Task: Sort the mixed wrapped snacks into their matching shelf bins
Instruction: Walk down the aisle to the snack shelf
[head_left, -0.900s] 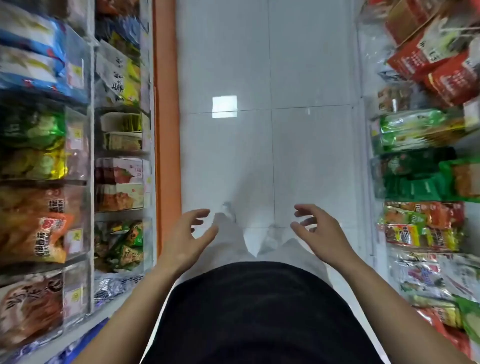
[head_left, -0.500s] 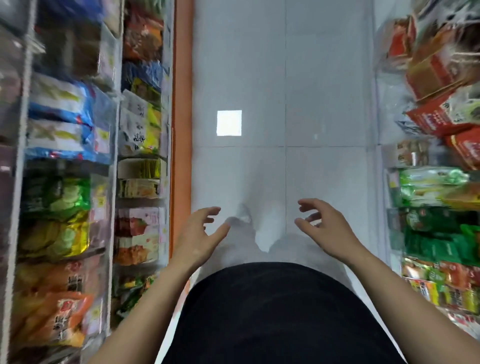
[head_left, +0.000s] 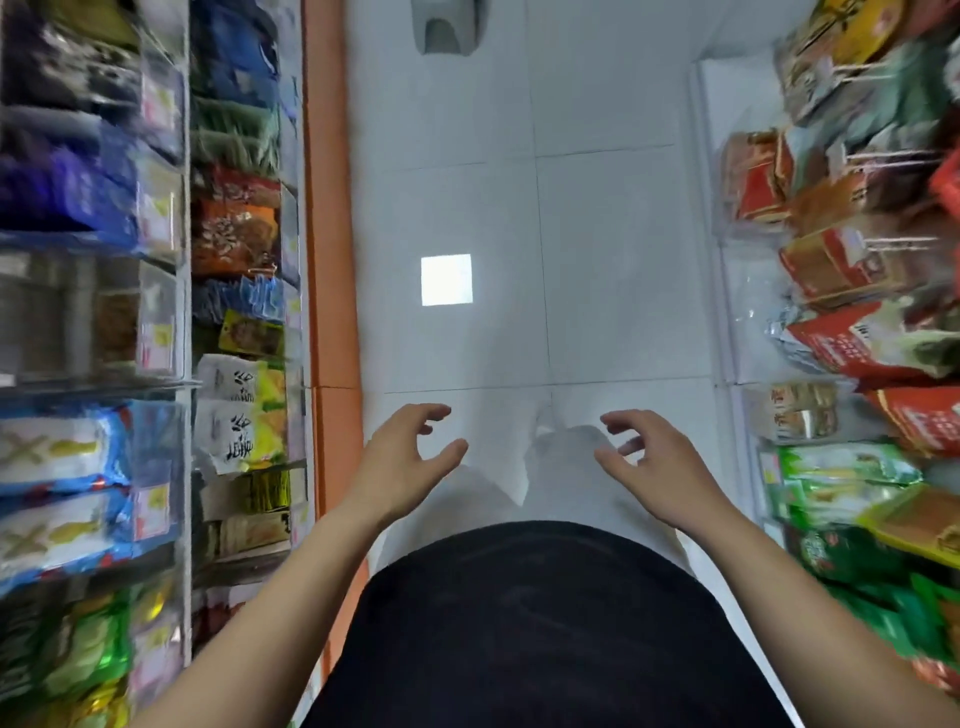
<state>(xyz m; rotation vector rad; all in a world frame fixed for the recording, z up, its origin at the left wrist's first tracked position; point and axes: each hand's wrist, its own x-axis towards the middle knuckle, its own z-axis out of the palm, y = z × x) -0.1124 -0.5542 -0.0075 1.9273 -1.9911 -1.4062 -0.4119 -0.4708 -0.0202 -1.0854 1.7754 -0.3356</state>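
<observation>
1. Looking down in the head view, the person's left hand (head_left: 400, 457) and right hand (head_left: 654, 462) hang in front of the body above the glossy white tiled floor (head_left: 597, 260), well apart from each other.
2. Both hands are released: the fingers are spread and loosely curled, the thumbs stick out, and the palms turn inward toward each other with nothing held.
3. All the wrapped snacks sit in the shelving on either side (none is in a hand). On the left, clear plastic shelf bins (head_left: 161, 332) hold blue-and-white wrapped packets (head_left: 52, 457). The next column holds white-and-yellow packets with black writing (head_left: 239, 421), with orange-brown packets (head_left: 234, 234) farther along the aisle.
4. On the right, red wrapped packets (head_left: 857, 343) lie heaped farther along than the bright green wrapped packets (head_left: 841, 467). Their print is too blurred to read.
5. An orange vertical strip (head_left: 332, 208) edges the left shelving, just beside the floor.
6. A bright square reflection (head_left: 445, 279) lies on the floor ahead of the hands, between the two shelf rows.
7. Under the hands are a black top (head_left: 545, 623) and pale trousers (head_left: 561, 467). Bare forearms come in from the lower corners.
</observation>
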